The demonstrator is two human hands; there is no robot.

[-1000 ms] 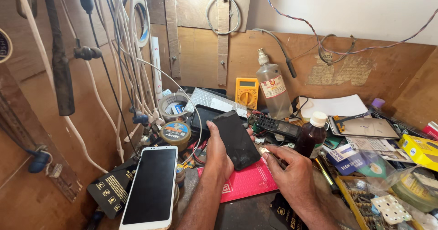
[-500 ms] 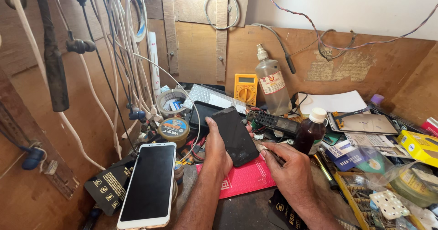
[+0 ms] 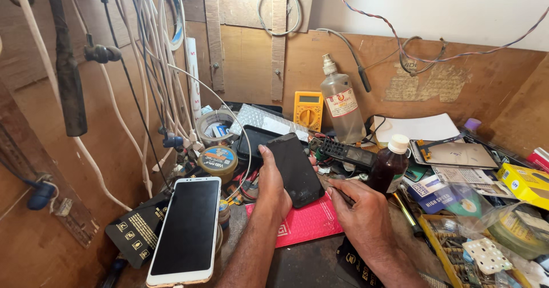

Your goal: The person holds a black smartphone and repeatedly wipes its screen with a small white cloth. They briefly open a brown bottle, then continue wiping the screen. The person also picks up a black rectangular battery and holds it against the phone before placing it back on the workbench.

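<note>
The dark phone (image 3: 295, 171) is the landmark here, held tilted above the red mat (image 3: 303, 225) on the cluttered surface (image 3: 309, 265). Its lower left edge is hidden behind the left hand (image 3: 271, 188), whose fingers are closed round that edge with the thumb up along the side. The right hand (image 3: 360, 214) sits just right of the phone, fingers pinched near its lower corner (whether they hold a small tool is too small to tell). Since half a second ago, both hands and the phone have barely shifted. A white phone (image 3: 187, 231) lies well left of it; a brown bottle (image 3: 389, 165) stands to its right.
</note>
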